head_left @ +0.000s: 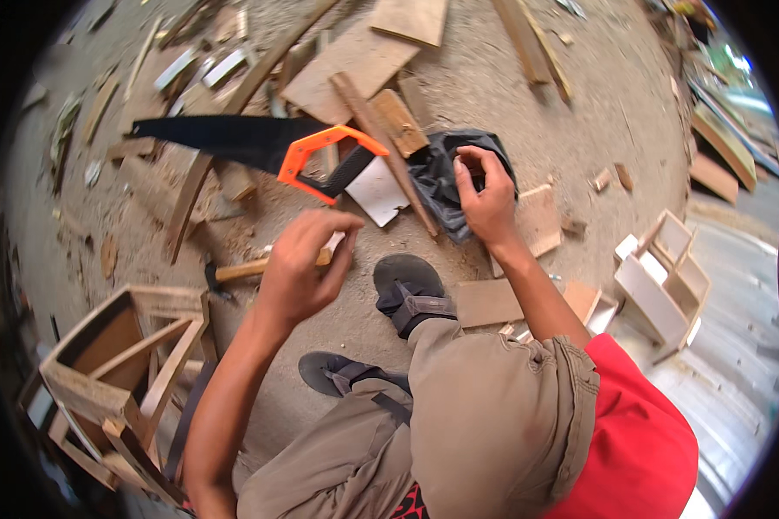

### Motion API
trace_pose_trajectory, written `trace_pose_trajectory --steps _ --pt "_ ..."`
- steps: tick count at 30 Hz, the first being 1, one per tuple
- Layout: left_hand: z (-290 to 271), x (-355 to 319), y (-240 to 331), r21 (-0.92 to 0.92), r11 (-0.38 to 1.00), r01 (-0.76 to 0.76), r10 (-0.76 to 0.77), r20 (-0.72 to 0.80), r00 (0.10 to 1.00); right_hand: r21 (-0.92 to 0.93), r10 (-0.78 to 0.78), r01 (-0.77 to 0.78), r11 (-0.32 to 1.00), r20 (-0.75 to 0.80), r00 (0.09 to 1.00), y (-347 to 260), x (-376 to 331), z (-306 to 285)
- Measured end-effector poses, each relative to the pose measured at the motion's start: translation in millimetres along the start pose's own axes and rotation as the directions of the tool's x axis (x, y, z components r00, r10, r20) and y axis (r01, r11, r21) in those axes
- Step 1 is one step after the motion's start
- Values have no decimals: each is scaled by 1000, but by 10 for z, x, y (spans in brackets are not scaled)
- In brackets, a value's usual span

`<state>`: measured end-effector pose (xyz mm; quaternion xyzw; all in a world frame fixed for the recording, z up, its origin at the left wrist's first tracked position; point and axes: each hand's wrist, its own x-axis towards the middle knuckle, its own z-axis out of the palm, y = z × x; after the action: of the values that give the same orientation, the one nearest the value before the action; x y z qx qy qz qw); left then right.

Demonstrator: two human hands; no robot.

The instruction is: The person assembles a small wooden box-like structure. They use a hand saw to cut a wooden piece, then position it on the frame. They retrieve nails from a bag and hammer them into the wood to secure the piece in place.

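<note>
My left hand (305, 268) hovers over the hammer, its fingers curled in toward the thumb. Whether anything small is pinched there I cannot make out. Part of the hammer's wooden handle (241, 271) shows behind that hand, and its dark head lies to the left. My right hand (491, 197) is bent into a loop of thumb and fingers in front of a crumpled black plastic bag (441, 186); anything in its fingertips is hidden. Ahead of my left hand rests a handsaw with a black blade (221, 138) and an orange and black handle (327, 163), on top of wood scraps.
Wood offcuts and boards (350, 73) litter the sandy ground ahead. A wooden frame (134, 381) stands at the left. On the right, a small compartmented wooden piece (666, 281) sits by a metal sheet (736, 337). My sandalled feet (411, 290) are close below the hands.
</note>
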<state>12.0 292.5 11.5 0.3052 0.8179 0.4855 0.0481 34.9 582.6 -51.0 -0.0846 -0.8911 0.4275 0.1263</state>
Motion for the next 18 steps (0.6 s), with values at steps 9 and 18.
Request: trace_pose_trajectory --steps 9,18 --pt "383 662 71 -104 995 -13 25 115 993 -382 6 16 924 56 998 1051 7 94" --pt "100 301 135 -45 995 90 -89 19 996 -441 21 -6 897 30 999 1064 51 224"
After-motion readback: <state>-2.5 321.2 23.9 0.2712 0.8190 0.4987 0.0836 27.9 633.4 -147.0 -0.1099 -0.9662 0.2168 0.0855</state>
